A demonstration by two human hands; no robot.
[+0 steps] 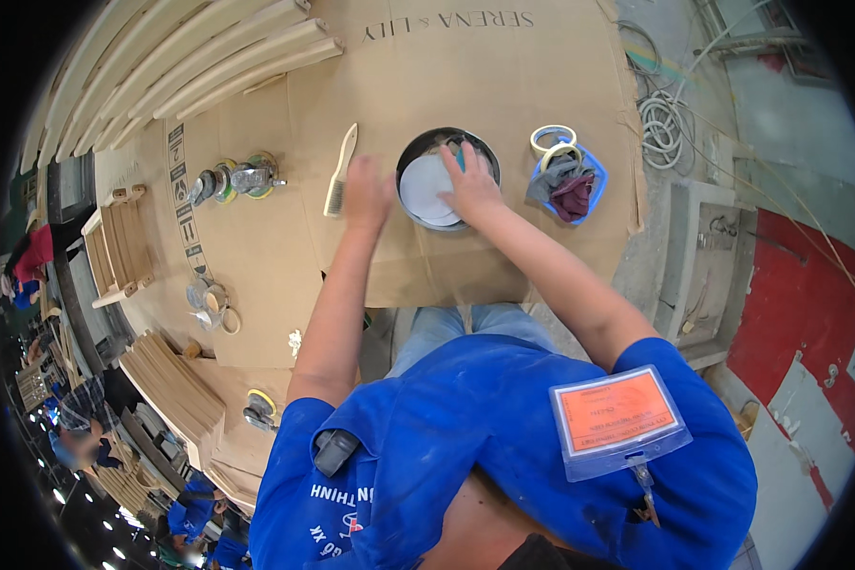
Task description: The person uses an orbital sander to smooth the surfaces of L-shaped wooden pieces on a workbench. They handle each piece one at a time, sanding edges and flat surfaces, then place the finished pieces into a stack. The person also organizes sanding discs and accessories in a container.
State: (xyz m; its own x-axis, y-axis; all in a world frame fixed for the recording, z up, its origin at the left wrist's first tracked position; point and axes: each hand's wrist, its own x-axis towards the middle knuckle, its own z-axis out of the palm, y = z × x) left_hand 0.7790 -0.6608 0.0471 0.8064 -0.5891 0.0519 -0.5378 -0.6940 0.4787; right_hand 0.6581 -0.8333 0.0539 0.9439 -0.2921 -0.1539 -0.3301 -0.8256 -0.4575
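Observation:
A round, dark-rimmed pan (405,155) sits on the cardboard in front of me, with white round discs (425,188) stacked inside. My right hand (473,187) reaches over its right side, fingers spread among the contents; something teal shows by the fingertips, too small to name. Just left of the pan is my left hand (369,197), smeared by motion, so its fingers cannot be made out. Next to it lies a brush with a pale wooden handle (349,147), bristle end toward me.
To the right, a blue basket (599,190) holds grey and maroon rags, with tape rolls (553,141) at its edge. Power sanders (247,178) stand at left. Curved wooden parts (209,57) fill the far left; more wooden pieces (176,389) lie nearer. Coiled hose (665,128) lies beyond the right edge.

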